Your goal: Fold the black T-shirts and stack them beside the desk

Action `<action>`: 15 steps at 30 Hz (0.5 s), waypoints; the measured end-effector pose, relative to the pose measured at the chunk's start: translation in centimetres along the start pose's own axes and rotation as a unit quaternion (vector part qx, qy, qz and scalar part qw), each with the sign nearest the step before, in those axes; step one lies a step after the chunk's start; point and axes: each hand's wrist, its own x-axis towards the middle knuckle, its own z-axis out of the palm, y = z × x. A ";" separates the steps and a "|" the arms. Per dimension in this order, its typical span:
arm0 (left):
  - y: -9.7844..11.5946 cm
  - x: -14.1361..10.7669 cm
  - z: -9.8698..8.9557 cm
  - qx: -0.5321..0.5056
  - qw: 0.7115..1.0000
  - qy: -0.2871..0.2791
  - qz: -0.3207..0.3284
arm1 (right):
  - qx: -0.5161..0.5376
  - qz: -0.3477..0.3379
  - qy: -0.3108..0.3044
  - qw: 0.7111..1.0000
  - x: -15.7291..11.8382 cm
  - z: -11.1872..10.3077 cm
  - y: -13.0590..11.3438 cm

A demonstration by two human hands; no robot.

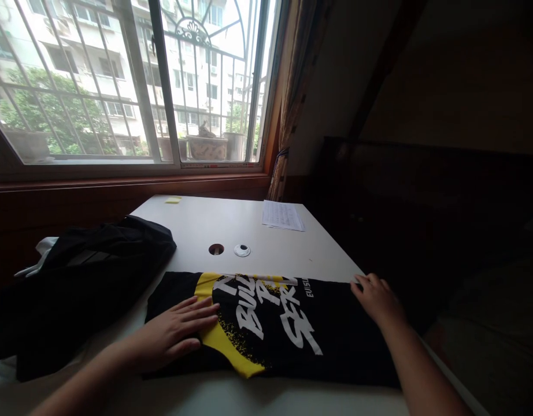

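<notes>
A black T-shirt with a yellow shape and large white lettering lies folded into a wide strip on the white table. My left hand rests flat on its left part, fingers stretched out across the yellow print. At the far right corner of the shirt, my right hand has its thumb and fingers closed on the fabric edge. The underside of the folded cloth is hidden.
A heap of dark clothes with some white cloth covers the table's left side. Farther back are printed papers, a yellow sticky note, a cable hole and a round cover. A barred window stands behind the table.
</notes>
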 end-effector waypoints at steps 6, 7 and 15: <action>-3.8 -1.5 1.0 0.033 0.995 0.080 -0.046 | -0.013 0.026 -0.041 0.999 -0.5 -1.4 -1.5; -4.1 -1.5 1.2 0.041 0.995 0.081 -0.043 | -0.011 0.037 -0.045 0.998 -0.6 -1.6 -1.6; -6.0 -2.3 1.7 0.086 0.991 0.097 -0.045 | 0.094 0.141 -0.153 0.974 -4.3 -2.8 1.9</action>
